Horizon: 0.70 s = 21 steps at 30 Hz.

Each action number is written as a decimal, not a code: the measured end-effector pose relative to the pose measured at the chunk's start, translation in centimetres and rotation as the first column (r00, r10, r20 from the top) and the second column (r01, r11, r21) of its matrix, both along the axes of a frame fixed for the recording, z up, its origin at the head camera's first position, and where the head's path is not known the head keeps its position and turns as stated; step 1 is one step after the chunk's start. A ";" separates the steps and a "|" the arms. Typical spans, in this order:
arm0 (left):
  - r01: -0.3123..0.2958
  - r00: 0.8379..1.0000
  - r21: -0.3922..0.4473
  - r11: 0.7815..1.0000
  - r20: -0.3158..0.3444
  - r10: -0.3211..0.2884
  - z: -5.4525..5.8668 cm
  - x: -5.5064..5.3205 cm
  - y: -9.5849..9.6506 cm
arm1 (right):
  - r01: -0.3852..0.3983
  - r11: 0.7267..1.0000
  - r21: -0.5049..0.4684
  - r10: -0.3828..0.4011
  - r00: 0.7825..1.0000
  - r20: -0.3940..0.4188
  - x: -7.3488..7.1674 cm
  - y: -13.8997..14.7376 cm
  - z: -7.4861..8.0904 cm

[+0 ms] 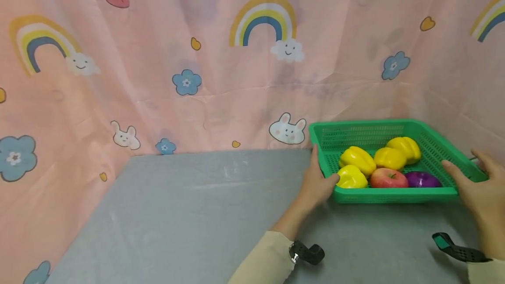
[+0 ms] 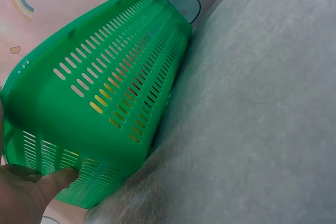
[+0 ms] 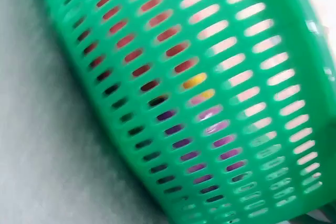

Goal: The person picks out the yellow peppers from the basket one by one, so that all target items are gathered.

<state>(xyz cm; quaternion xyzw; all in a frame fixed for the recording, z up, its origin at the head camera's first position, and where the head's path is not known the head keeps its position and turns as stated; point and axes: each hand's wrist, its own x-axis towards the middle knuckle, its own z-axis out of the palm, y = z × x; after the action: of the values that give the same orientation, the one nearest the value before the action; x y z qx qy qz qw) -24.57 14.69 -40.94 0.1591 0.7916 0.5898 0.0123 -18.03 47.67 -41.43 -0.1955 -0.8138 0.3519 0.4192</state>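
A green perforated plastic basket (image 1: 396, 195) is at the right of the head view. My left hand (image 1: 318, 182) grips its left end, thumb at the rim and fingers against the outer wall. At the right end my right hand (image 1: 481, 189) holds the rim, its thumb over the near corner and the other fingers beyond. Inside lie several yellow pieces, among them a bell pepper (image 1: 357, 161), plus a red apple (image 1: 388, 179) and a glossy purple rounded piece (image 1: 423, 179). In the left wrist view, fingers (image 2: 58, 181) press on the slotted end wall.
A grey cloth-covered table (image 1: 189, 222) spreads to the left and below the basket. Behind it hangs a pink curtain (image 1: 236, 95) printed with rainbows, flowers and rabbits. Black straps (image 1: 459, 249) are around both wrists.
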 end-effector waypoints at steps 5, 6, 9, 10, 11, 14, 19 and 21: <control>-0.014 0.999 0.004 1.000 -0.030 0.014 0.0 0.0 0.1 | 0.045 0.990 -0.137 -0.024 0.989 0.146 -0.2 1.2 -0.4; -0.013 0.999 0.005 1.000 -0.029 0.013 0.0 0.0 0.1 | 0.060 0.986 -0.156 -0.031 0.983 0.178 0.0 0.9 -0.1; -0.017 1.000 -0.016 1.000 -0.019 0.017 -0.1 0.1 0.1 | 0.113 0.973 -0.202 -0.068 0.974 0.218 0.7 -0.1 0.8; -0.020 1.000 -0.025 0.999 -0.014 0.020 -0.2 0.1 -0.1 | 0.119 0.969 -0.215 -0.077 0.977 0.197 0.8 -0.6 0.9; -0.026 1.000 -0.033 0.999 -0.013 0.026 -0.2 0.2 -0.4 | 0.124 0.970 -0.211 -0.089 0.981 0.171 0.7 -1.0 0.8; -0.036 0.999 -0.029 0.999 -0.021 0.036 -0.1 0.3 -1.1 | 0.113 0.976 -0.183 -0.102 0.992 0.068 0.4 -1.8 0.3; -0.033 0.999 0.031 0.999 -0.039 0.034 0.6 0.2 -2.6 | 0.058 0.974 -0.217 -0.074 0.995 -0.066 0.0 -3.0 0.3; -0.028 0.999 0.061 0.998 -0.036 0.030 0.9 0.1 -3.3 | -0.007 0.928 -0.373 -0.041 0.992 -0.122 -0.2 -3.2 0.8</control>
<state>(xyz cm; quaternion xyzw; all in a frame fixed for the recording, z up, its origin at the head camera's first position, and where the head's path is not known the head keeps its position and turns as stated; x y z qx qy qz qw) -24.45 11.40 -40.02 0.1585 0.7757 0.6107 -0.0156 -18.20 44.43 -40.64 -0.2557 -0.7019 0.5080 0.4288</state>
